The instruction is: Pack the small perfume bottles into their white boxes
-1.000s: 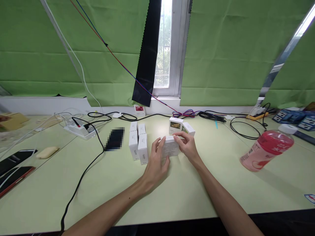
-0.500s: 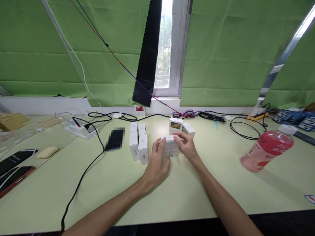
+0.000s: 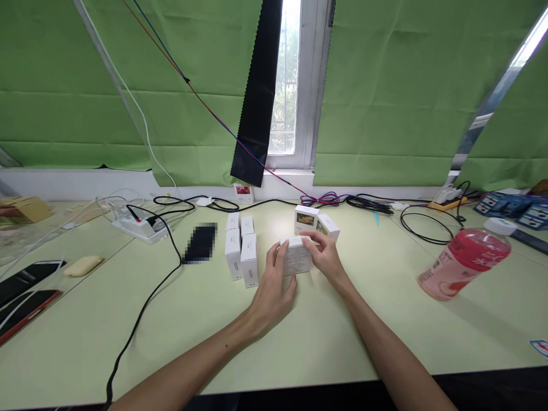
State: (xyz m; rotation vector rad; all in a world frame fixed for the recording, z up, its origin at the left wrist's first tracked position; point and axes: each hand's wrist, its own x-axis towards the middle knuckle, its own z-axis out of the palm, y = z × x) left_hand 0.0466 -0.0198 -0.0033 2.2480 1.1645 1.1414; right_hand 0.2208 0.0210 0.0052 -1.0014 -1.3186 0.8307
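A small white box (image 3: pixel 297 260) with fine grey print stands on the table between my hands. My left hand (image 3: pixel 274 279) grips its left side, the thumb low at the front and fingers at the upper left edge. At the upper right, my right hand (image 3: pixel 324 255) holds the same box with thumb and fingers. Just behind stand a white box with a yellowish picture (image 3: pixel 306 219) and a tilted white box with a green picture (image 3: pixel 328 227), partly hidden by my right hand. Left of my hands, several upright white boxes (image 3: pixel 249 260) stand close together in two rows.
A pink drink bottle (image 3: pixel 464 262) is at the right. Black cables (image 3: pixel 370 203) run along the back, and one black cord (image 3: pixel 145 311) crosses the left side. A power strip (image 3: pixel 141 225), phones (image 3: pixel 29 308) and a cream-coloured case (image 3: pixel 83 265) lie at the left.
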